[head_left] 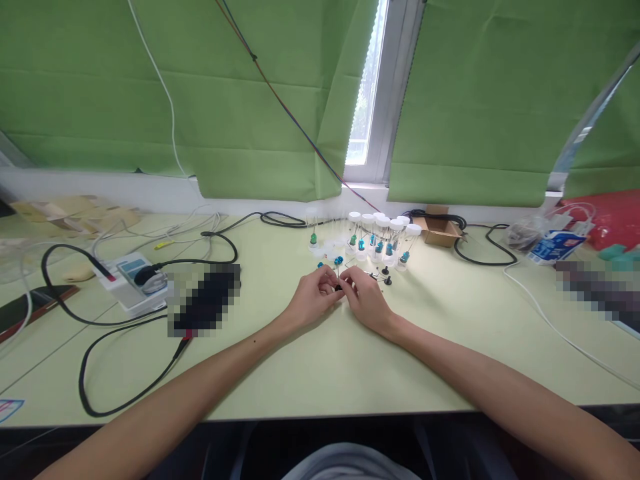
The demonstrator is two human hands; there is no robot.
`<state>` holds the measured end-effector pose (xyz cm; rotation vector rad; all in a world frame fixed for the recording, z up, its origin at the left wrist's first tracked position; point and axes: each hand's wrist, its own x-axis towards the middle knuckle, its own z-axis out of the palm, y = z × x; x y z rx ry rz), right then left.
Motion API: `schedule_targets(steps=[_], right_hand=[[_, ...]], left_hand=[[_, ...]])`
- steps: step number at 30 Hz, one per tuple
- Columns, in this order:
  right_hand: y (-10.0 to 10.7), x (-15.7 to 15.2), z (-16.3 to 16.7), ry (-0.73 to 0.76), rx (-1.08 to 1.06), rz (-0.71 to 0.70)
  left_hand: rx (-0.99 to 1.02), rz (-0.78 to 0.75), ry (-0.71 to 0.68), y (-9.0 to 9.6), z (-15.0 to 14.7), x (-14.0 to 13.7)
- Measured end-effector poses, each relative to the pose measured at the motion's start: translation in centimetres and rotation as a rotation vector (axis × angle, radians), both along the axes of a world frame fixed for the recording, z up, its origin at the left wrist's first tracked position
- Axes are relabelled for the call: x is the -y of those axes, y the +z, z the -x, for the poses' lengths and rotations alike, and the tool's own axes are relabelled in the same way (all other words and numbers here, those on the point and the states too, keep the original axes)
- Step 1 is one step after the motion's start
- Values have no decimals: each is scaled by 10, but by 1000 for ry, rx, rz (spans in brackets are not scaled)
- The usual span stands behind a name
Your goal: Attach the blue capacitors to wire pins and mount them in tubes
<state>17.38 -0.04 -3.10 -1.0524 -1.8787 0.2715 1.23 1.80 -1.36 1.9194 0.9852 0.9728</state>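
Blinds [240, 133]: green cloth, creased, covering most of the back
Window [364, 123]: a narrow upright strip showing between two blinds, with a pale frame [397, 67]
Wall [160, 193]: a low white band under the blinds
Table [475, 307]: pale yellow-green top set along the wall, a straight seam [50, 359] at left
Under the table: dark
Light: bright daylight in the gap, a soft sheen on the table

My forearms [245, 357] slant inward over near edge of tabletop [475, 293]; left hand [315, 297], right hand [366, 299] nearly meeting, fingers [346, 284] curled.
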Motion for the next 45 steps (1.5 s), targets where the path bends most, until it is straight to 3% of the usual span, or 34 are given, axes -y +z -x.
schedule_targets(steps=[21, 26, 33, 45], right_hand=[[7, 0, -1, -53, -52, -32], [16, -7, -15, -130, -62, -104], [21, -24, -44, -248, -76, -134], [26, -34, -59, -255, 101, -166]], left_hand=[[-78, -164, 66, 5, 5, -6], [-120, -168, 103, 9, 7, -8], [-238, -164, 83, -2, 11, -17], [-319, -190, 67, 0, 14, -18]])
